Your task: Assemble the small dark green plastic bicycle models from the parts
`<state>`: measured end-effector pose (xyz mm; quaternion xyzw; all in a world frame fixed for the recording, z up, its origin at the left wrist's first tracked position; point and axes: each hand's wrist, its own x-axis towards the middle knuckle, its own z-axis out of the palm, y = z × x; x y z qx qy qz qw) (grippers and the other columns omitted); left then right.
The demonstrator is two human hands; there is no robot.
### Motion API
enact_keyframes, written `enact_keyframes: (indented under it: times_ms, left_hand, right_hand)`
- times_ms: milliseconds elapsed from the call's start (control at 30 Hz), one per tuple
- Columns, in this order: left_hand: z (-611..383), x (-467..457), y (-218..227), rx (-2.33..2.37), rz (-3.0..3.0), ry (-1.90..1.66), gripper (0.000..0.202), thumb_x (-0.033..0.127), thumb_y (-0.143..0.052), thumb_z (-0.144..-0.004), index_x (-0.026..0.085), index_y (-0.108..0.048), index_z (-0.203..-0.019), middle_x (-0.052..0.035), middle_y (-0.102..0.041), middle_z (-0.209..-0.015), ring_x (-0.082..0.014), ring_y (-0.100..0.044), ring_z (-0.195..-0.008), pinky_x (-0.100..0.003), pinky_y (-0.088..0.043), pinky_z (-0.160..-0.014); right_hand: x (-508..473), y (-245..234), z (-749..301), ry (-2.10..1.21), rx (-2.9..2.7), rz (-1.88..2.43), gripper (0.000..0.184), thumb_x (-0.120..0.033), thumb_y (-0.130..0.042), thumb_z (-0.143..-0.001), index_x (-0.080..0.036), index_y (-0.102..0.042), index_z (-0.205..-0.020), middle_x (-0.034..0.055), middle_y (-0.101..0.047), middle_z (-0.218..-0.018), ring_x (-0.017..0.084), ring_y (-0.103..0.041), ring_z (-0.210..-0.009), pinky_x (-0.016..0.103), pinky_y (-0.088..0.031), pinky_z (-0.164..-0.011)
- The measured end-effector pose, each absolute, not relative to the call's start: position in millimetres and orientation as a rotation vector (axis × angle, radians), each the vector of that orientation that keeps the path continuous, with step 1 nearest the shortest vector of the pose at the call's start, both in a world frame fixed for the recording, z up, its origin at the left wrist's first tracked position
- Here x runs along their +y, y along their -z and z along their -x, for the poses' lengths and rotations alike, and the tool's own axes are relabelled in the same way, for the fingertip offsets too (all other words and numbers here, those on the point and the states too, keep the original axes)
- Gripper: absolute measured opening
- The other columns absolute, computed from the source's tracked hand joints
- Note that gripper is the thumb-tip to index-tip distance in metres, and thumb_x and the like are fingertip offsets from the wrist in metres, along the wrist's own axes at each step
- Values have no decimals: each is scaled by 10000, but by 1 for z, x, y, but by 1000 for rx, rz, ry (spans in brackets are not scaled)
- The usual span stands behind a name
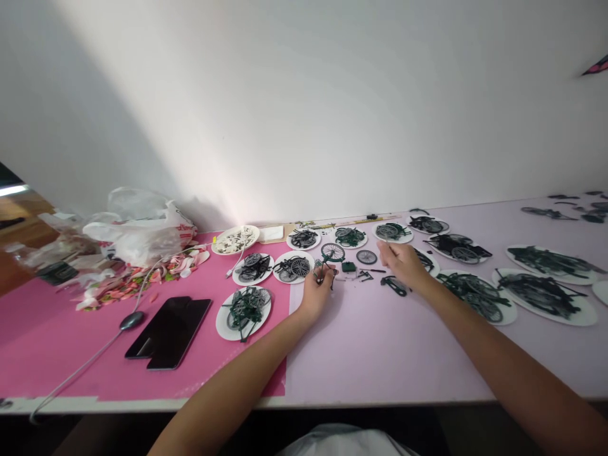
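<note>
My left hand (pixel 317 292) is closed round a small toy bicycle frame, with a green-rimmed spoked wheel (pixel 333 253) standing up above the fingers. To the right, my right hand (pixel 400 261) has its fingertips pinched together; whatever may be between them is too small to make out. Between the hands lie a loose grey spoked wheel (pixel 367 256), a small green box-shaped piece (pixel 348 266) and some little black parts (pixel 365 276). A dark curved bicycle part (pixel 395 285) rests just below my right hand.
White plates of dark bicycle parts stand on both sides, such as a left plate (pixel 221 320) and a right plate (pixel 589 315). On the pink left side are a black tablet (pixel 178 335), a cable with a mouse-like puck (pixel 132 320), petals (pixel 175 267) and plastic bags (pixel 137 231).
</note>
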<state>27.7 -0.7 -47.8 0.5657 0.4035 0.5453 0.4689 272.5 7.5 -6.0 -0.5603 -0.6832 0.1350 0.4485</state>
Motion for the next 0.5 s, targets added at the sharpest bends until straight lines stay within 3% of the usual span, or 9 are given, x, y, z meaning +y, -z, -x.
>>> enact_keyframes:
  times_ms: [167,333,500]
  left_hand:
    - [-27,-1,47,1004,-1401,-1326,265,426,-667,-874,163,-674,-846,-78,-732,-934,-193,-630,-886,-304,-471,-824]
    - [-27,2,51,985,-1389,-1310,252,416,-664,-875,164,-668,-874,-76,-721,-939,-196,-641,-908,-298,-462,-813]
    - [-29,4,53,976,-1386,-1299,253,413,-658,-879,163,-673,-915,-80,-721,-949,-197,-649,-911,-294,-469,-800]
  right_hand:
    - [14,3,-282,-285,-1836,1523,414,-489,-360,-1009,-214,-612,-830,26,-636,-697,197,-574,-679,289,-388,-669]
    - [12,-3,-294,-394,-2011,1851,357,-556,-621,-863,-209,-680,-799,45,-706,-758,202,-611,-681,280,-370,-620]
    - [8,-5,-303,-536,-2221,1963,288,-489,-782,-712,-222,-699,-781,37,-724,-770,198,-641,-664,278,-371,-586]
